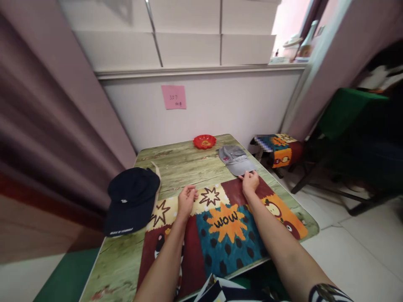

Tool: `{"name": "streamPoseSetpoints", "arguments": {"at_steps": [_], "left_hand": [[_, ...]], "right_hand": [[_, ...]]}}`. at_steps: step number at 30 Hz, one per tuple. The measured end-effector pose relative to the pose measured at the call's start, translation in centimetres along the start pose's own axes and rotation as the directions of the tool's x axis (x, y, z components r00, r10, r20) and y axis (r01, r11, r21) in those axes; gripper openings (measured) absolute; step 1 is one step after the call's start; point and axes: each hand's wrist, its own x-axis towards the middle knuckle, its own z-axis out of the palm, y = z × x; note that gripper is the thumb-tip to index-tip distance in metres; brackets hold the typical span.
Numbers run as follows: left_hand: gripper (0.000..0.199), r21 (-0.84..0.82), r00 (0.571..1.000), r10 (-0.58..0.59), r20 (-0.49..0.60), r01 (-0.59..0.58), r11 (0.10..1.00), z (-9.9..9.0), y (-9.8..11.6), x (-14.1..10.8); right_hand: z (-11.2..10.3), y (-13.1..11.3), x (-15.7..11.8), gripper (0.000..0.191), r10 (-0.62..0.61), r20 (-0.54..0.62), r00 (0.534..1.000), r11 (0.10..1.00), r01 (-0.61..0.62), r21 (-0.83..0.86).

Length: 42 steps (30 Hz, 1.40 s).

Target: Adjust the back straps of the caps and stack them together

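Note:
A grey baseball cap (234,157) lies near the right edge of the table, its brim toward me. My right hand (250,183) is closed at the front edge of that brim, thumb and fingers pinching it. Over the cream part of a colourful cloth mat (217,256) hovers my left hand (187,200), fingers loosely curled and a little apart, nothing visible in them. A dark navy cap (130,201) with white lettering on its brim rests at the table's left side, apart from my left hand.
At the far end of the wood-patterned table (176,157) stands a red scalloped dish (204,141). A pink note (174,97) is stuck on the wall. To the right are a low stool with a patterned cover (281,147) and a dark chair (346,167). A curtain (63,105) hangs left.

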Motion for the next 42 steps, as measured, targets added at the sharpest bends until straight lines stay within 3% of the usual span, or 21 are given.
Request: {"name": "streamPoseSetpoints", "arguments": {"at_steps": [8, 18, 23, 26, 28, 29, 30, 32, 34, 35, 38, 42], "left_hand": [[0.021, 0.018, 1.000, -0.027, -0.006, 0.027, 0.999, 0.0, -0.3, -0.7], [0.018, 0.033, 0.999, -0.047, 0.004, 0.047, 0.998, 0.0, 0.3, -1.0], [0.019, 0.051, 0.998, -0.065, 0.009, 0.064, 0.997, 0.2, 0.8, -1.0], [0.022, 0.068, 0.999, -0.045, -0.021, 0.047, 0.997, -1.1, 2.6, -0.3], [0.024, 0.114, 0.994, 0.019, -0.105, -0.007, 0.993, -3.3, 5.1, 0.8], [0.023, 0.214, 0.980, 0.099, -0.172, -0.061, 0.975, -4.9, 6.7, 1.5], [0.024, 0.317, 0.950, 0.187, -0.249, -0.102, 0.943, -6.7, 8.3, 2.2], [0.025, 0.543, 0.851, 0.362, -0.381, -0.111, 0.832, -10.6, 11.5, 3.6], [0.019, 0.752, 0.762, 0.488, -0.425, -0.002, 0.659, -14.5, 13.8, 4.9], [0.016, 0.825, 0.751, 0.514, -0.414, 0.070, 0.561, -16.1, 14.4, 5.4], [0.010, 0.914, 0.813, 0.453, -0.364, 0.219, 0.341, -19.1, 14.7, 6.5], [0.024, 0.944, 0.886, 0.329, -0.326, 0.286, 0.165, -19.2, 13.3, 7.5]], "right_hand": [[-0.1, 1.7, 0.8, 0.034, -0.125, -0.083, 0.989, 0.984, 0.113, -0.136], [-0.1, 3.3, 1.8, 0.044, -0.140, -0.063, 0.988, 0.990, 0.140, -0.001], [-0.5, 3.5, 1.8, 0.045, -0.109, -0.057, 0.992, 0.994, 0.108, -0.010], [-0.9, 3.6, 1.8, 0.046, -0.092, -0.051, 0.994, 0.996, 0.092, -0.003], [-1.2, 3.6, 1.7, 0.045, -0.105, -0.055, 0.993, 0.994, 0.106, 0.010], [-1.3, 3.6, 1.6, 0.043, -0.120, -0.063, 0.991, 0.993, 0.121, 0.015], [-1.4, 3.6, 1.5, 0.042, -0.137, -0.077, 0.988, 0.990, 0.138, 0.016], [-1.4, 3.4, 1.3, 0.037, -0.173, -0.106, 0.979, 0.985, 0.173, -0.009], [-1.4, 3.2, 0.9, 0.032, -0.205, -0.110, 0.973, 0.977, 0.196, -0.082], [-1.3, 3.1, 0.7, 0.030, -0.217, -0.095, 0.972, 0.971, 0.205, -0.124], [-1.3, 2.8, 0.3, 0.030, -0.232, -0.050, 0.971, 0.958, 0.220, -0.183], [-1.4, 2.7, 0.2, 0.031, -0.229, -0.045, 0.972, 0.968, 0.222, -0.119]]}}
